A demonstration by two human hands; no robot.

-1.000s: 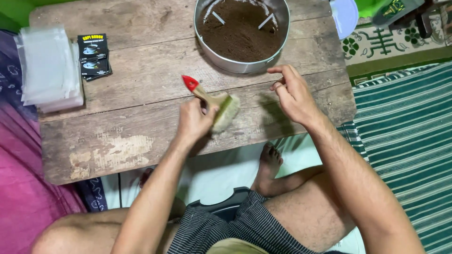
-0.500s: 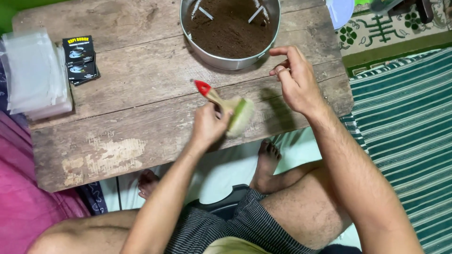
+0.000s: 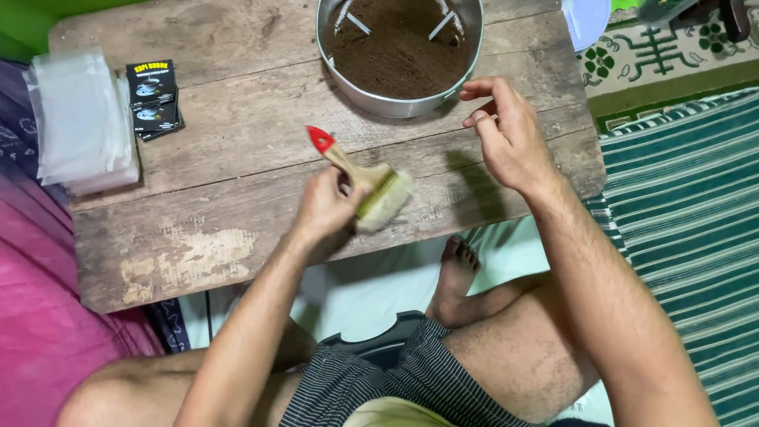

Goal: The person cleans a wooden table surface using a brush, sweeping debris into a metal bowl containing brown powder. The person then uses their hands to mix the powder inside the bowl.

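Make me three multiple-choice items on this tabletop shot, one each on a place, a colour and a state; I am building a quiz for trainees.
1. Where do the brush's bristles rest?
A. inside the pan
B. on the wooden table near its front edge
C. on the plastic bags

2. What colour is the tip of the brush handle?
A. red
B. blue
C. black

3. How is the right hand?
A. gripping the pan rim
B. holding the brush
C. open, holding nothing

Answers: B, the brush lies on the wooden table; A, the handle end is red; C, the right hand hovers open beside the round metal pan, while the left hand grips the brush.

one brush; one sieve; two hands
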